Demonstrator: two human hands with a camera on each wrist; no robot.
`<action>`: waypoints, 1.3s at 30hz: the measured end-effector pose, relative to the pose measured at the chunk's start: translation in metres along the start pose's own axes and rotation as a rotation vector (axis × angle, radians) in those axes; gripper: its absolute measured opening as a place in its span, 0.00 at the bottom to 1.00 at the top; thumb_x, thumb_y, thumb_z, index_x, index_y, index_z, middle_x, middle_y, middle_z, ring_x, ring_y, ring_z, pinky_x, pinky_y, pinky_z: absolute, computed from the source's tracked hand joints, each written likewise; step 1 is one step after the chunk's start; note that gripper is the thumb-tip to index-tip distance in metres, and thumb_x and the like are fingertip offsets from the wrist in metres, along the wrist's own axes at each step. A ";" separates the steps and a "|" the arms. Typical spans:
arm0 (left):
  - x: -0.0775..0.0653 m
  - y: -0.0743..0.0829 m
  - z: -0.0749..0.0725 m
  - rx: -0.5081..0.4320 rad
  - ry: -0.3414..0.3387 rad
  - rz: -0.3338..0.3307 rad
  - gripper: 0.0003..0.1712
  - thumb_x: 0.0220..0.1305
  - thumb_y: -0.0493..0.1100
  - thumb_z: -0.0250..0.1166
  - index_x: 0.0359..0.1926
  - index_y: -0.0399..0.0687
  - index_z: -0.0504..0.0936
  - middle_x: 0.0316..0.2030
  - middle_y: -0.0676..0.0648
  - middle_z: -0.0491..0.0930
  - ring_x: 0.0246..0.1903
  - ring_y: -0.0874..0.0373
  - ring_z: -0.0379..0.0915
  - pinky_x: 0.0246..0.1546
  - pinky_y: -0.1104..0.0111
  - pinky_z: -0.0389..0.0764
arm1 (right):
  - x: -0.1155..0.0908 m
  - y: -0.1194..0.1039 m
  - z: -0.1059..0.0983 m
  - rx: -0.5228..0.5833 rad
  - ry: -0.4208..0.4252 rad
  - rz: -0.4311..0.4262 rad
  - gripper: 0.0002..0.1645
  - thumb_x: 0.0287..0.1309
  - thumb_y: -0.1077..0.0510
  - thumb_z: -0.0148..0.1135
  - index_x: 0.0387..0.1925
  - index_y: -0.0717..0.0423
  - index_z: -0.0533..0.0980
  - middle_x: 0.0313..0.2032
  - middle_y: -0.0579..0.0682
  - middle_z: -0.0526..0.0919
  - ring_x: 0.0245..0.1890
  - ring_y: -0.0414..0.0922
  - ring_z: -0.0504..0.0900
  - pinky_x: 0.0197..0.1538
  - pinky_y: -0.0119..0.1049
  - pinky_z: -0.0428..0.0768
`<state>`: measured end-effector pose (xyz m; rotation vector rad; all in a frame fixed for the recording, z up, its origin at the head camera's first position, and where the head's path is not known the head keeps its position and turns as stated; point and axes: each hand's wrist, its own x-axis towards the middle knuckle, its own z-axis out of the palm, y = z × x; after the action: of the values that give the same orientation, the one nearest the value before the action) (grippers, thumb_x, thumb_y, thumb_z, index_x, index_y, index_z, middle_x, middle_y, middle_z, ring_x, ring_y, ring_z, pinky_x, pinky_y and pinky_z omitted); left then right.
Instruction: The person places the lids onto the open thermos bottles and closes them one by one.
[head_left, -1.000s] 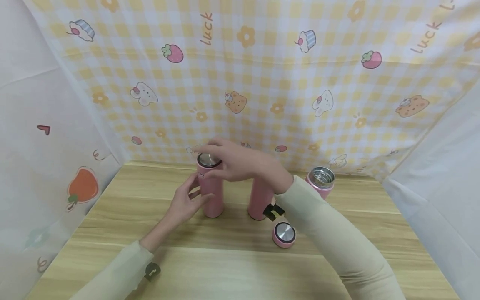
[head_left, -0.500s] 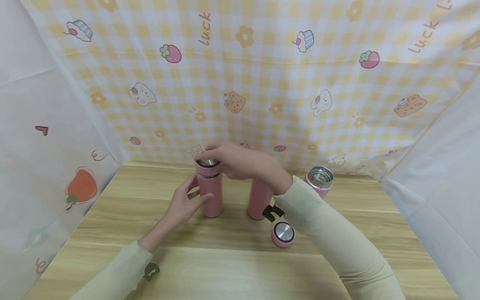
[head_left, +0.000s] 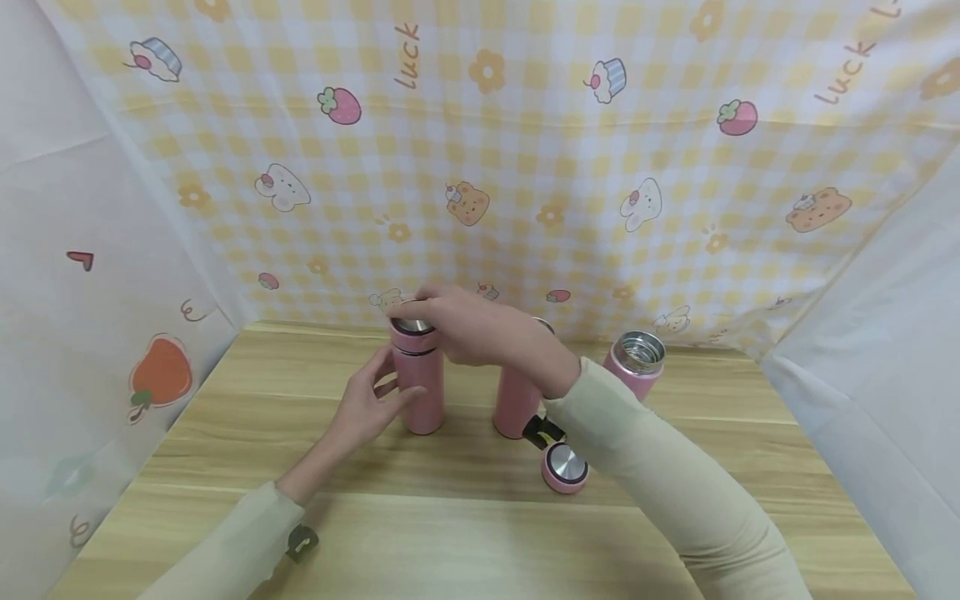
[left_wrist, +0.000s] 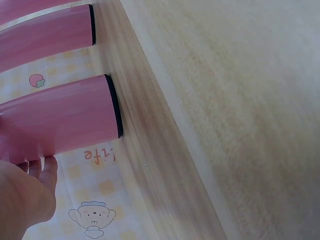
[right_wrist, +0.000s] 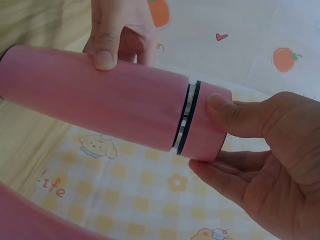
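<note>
A pink thermos (head_left: 423, 396) stands upright on the wooden table at the left of a row. Around its body my left hand (head_left: 369, 400) grips from the left side, thumb across the front. My right hand (head_left: 483, 329) reaches over from the right and holds the pink lid (head_left: 412, 340) with its steel top. In the right wrist view, thumb and fingers pinch the lid (right_wrist: 205, 130) from both sides, and a narrow silvery gap separates it from the thermos body (right_wrist: 125, 102). The left wrist view shows the left fingers (left_wrist: 48, 172) behind the thermos's lower part.
A second pink thermos (head_left: 516, 404) stands in the middle, partly hidden by the right forearm. At the right is a lidless thermos (head_left: 636, 371) with a steel mouth. A loose lid (head_left: 562, 471) lies in front. Patterned cloth (head_left: 525, 150) hangs behind the table.
The right hand's fingers were spread over the lid and have drawn in around it, turning slightly. The left hand and thermos have stayed in place.
</note>
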<state>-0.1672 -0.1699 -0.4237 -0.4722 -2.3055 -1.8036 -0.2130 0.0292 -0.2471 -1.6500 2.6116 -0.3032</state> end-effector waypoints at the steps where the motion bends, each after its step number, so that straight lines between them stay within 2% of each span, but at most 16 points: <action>1: 0.000 0.000 0.000 -0.001 -0.001 0.001 0.40 0.64 0.37 0.73 0.74 0.52 0.66 0.62 0.45 0.74 0.61 0.49 0.71 0.60 0.57 0.78 | 0.000 -0.001 0.000 -0.004 0.004 0.011 0.34 0.64 0.76 0.57 0.68 0.52 0.75 0.53 0.56 0.78 0.50 0.46 0.78 0.45 0.30 0.79; 7: 0.000 0.001 0.000 -0.013 -0.006 0.006 0.41 0.63 0.37 0.73 0.74 0.53 0.66 0.63 0.45 0.74 0.61 0.49 0.71 0.60 0.59 0.78 | -0.002 -0.008 0.002 -0.062 0.025 0.076 0.36 0.61 0.77 0.58 0.65 0.46 0.76 0.50 0.55 0.79 0.43 0.45 0.79 0.36 0.29 0.79; 11: -0.001 0.001 0.000 -0.015 -0.004 0.002 0.42 0.63 0.37 0.74 0.75 0.52 0.66 0.63 0.45 0.74 0.61 0.49 0.71 0.59 0.60 0.78 | -0.003 -0.013 0.005 -0.124 0.054 0.089 0.33 0.61 0.74 0.64 0.64 0.45 0.76 0.48 0.56 0.78 0.37 0.46 0.79 0.32 0.29 0.79; 13: -0.001 0.001 0.000 -0.017 -0.004 -0.002 0.42 0.63 0.37 0.74 0.74 0.52 0.66 0.63 0.45 0.74 0.61 0.49 0.71 0.59 0.61 0.78 | -0.004 -0.014 0.006 -0.150 0.072 0.092 0.29 0.64 0.69 0.67 0.63 0.45 0.75 0.47 0.56 0.78 0.35 0.46 0.79 0.30 0.29 0.78; 17: -0.001 0.001 0.000 -0.019 -0.006 -0.003 0.42 0.63 0.38 0.74 0.74 0.52 0.66 0.63 0.45 0.74 0.61 0.49 0.71 0.59 0.61 0.78 | -0.004 -0.016 0.008 -0.151 0.078 0.123 0.26 0.67 0.65 0.65 0.63 0.44 0.74 0.47 0.55 0.76 0.33 0.44 0.78 0.27 0.28 0.77; 22: -0.001 0.000 0.000 -0.020 -0.006 0.003 0.42 0.63 0.38 0.74 0.75 0.54 0.66 0.63 0.45 0.74 0.61 0.49 0.71 0.59 0.61 0.78 | -0.005 -0.008 0.009 -0.070 0.080 0.106 0.30 0.68 0.59 0.67 0.69 0.46 0.71 0.49 0.55 0.75 0.37 0.44 0.78 0.33 0.29 0.79; 26: -0.001 0.000 0.000 -0.024 -0.013 0.008 0.42 0.64 0.37 0.73 0.75 0.53 0.65 0.63 0.45 0.73 0.62 0.49 0.70 0.60 0.61 0.77 | -0.005 0.002 0.009 0.027 0.101 0.003 0.37 0.68 0.51 0.67 0.73 0.53 0.67 0.57 0.59 0.74 0.45 0.46 0.78 0.46 0.32 0.80; 30: 0.000 0.000 0.000 -0.019 -0.014 -0.003 0.41 0.64 0.34 0.72 0.74 0.49 0.65 0.63 0.43 0.73 0.62 0.47 0.70 0.61 0.59 0.76 | -0.005 0.014 0.009 0.094 0.112 -0.144 0.36 0.68 0.58 0.67 0.73 0.59 0.66 0.66 0.61 0.69 0.58 0.49 0.74 0.59 0.33 0.75; 33: 0.001 0.001 0.001 -0.012 -0.008 -0.009 0.41 0.63 0.31 0.72 0.74 0.43 0.65 0.62 0.39 0.73 0.61 0.43 0.70 0.61 0.53 0.76 | -0.005 0.019 0.008 0.135 0.086 -0.210 0.33 0.66 0.69 0.65 0.71 0.59 0.69 0.67 0.59 0.68 0.62 0.47 0.72 0.62 0.30 0.72; 36: 0.001 0.002 0.001 0.000 -0.001 -0.006 0.41 0.62 0.29 0.72 0.73 0.39 0.64 0.62 0.36 0.73 0.60 0.39 0.70 0.60 0.47 0.75 | -0.004 0.021 0.006 0.167 0.042 -0.216 0.37 0.62 0.77 0.60 0.71 0.57 0.70 0.68 0.56 0.68 0.62 0.44 0.72 0.58 0.28 0.74; 39: 0.000 0.002 0.001 0.008 0.004 -0.005 0.41 0.63 0.30 0.72 0.74 0.41 0.64 0.63 0.37 0.73 0.60 0.41 0.70 0.60 0.47 0.75 | -0.003 0.021 0.006 0.192 0.000 -0.198 0.42 0.59 0.83 0.55 0.72 0.54 0.70 0.71 0.56 0.66 0.63 0.42 0.72 0.50 0.26 0.76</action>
<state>-0.1667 -0.1690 -0.4223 -0.4618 -2.3131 -1.7949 -0.2302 0.0395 -0.2569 -1.8394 2.3351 -0.5428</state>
